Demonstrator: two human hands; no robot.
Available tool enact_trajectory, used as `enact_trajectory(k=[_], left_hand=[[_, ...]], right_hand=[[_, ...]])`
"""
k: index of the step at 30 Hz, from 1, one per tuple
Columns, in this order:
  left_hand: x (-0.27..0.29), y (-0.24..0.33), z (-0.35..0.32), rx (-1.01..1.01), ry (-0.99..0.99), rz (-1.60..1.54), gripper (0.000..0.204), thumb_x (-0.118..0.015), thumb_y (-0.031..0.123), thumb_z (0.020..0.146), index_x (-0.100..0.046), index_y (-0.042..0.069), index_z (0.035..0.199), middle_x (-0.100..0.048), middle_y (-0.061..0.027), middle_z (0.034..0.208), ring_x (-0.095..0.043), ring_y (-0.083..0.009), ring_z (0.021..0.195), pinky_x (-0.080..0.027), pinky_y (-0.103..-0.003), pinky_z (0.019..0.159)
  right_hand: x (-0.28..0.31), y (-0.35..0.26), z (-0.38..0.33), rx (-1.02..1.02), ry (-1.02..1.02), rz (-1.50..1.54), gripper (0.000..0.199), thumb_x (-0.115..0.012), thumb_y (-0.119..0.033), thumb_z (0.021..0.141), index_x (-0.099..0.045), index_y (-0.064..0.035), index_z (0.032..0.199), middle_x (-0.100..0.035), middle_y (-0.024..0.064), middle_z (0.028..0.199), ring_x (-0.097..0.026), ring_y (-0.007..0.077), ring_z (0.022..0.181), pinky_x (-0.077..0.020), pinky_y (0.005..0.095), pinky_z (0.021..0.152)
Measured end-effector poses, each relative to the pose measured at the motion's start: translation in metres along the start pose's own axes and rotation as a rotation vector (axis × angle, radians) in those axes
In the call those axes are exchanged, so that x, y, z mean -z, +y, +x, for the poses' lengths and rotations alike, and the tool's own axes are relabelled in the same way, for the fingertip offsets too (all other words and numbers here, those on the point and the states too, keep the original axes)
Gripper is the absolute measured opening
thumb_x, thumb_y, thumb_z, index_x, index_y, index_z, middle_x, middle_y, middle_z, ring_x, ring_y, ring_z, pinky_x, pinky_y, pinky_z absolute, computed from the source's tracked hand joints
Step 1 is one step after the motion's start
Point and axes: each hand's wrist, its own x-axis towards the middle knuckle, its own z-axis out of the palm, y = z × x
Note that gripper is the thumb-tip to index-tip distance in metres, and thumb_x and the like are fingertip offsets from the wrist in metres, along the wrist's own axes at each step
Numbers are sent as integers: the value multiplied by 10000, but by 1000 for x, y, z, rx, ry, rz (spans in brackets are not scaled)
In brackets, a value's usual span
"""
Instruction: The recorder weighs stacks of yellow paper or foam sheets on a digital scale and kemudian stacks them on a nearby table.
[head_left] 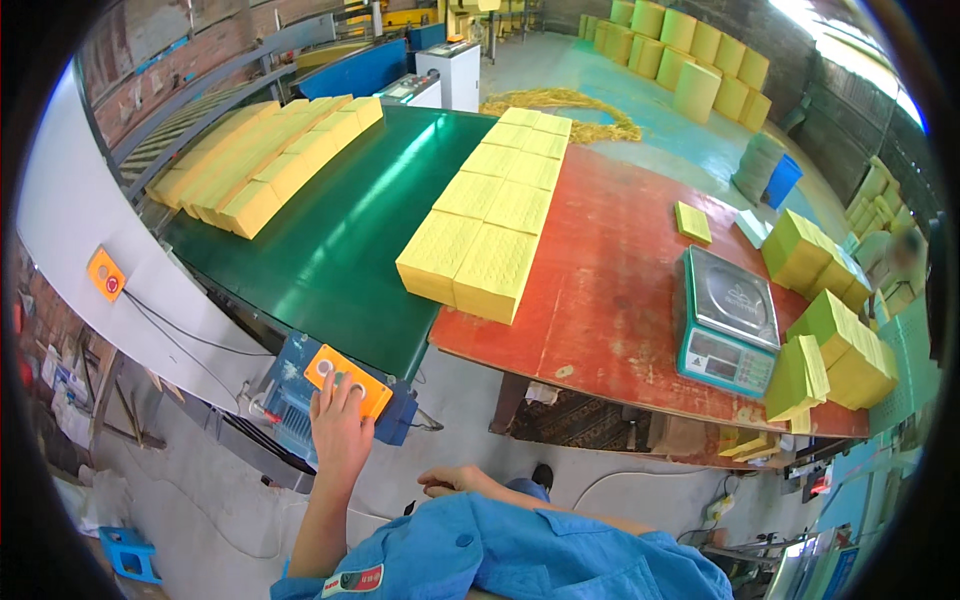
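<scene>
At eight o'clock, an orange control box is touched by the left hand, fingers slightly spread; the right hand's grip, at six, cannot be told. Yellow stacks are already aligned at twelve beside the red desk; yellow rows at ten seem left unmoved.

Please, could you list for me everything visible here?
Belt: one, green, left of centre
Table: one, red, right of belt
Blocks: many, yellow, on belt and table
Scale: one, silver and teal, on table
Control box: one, orange, near belt's end
Button box: one, orange, on white panel
Large bundles: several, yellow, far back
Bin: one, blue, behind table
Stool: one, blue, lower left
Cabinet: one, white, beyond belt
Loose heap: one, yellow, back floor
Co-worker: one, blurred, right edge
Clutter: uncounted, mixed, edges
Shirt: one, blue, bottom
Left hand: one, bare, on control box
Right hand: one, bare, near shirt
</scene>
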Motion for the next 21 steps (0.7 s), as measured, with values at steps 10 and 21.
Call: enact_trajectory(k=[10, 21], left_hand=[[3, 0, 3, -15, -12, -13, 428, -755, 89, 693, -618, 13, 1091, -502, -156, 1387, -377, -375, 1369, -307, -539, 1098], [-1, -4, 4, -29, -29, -29, 413, -756, 82, 680, -616, 19, 1063, -490, -184, 1406, -375, -385, 1371, -307, -517, 1101]], right_hand=[[6, -3, -2, 5, -27, -19, 359, -601, -226, 960, -599, -31, 1262, -694, 157, 1125, -664, 240, 1055, -505, 340, 929], [14, -1, -12, 33, -6, 9, 351, -596, -224, 956, -603, -22, 1243, -701, 175, 1082, -675, 257, 1023, -511, 348, 903]])
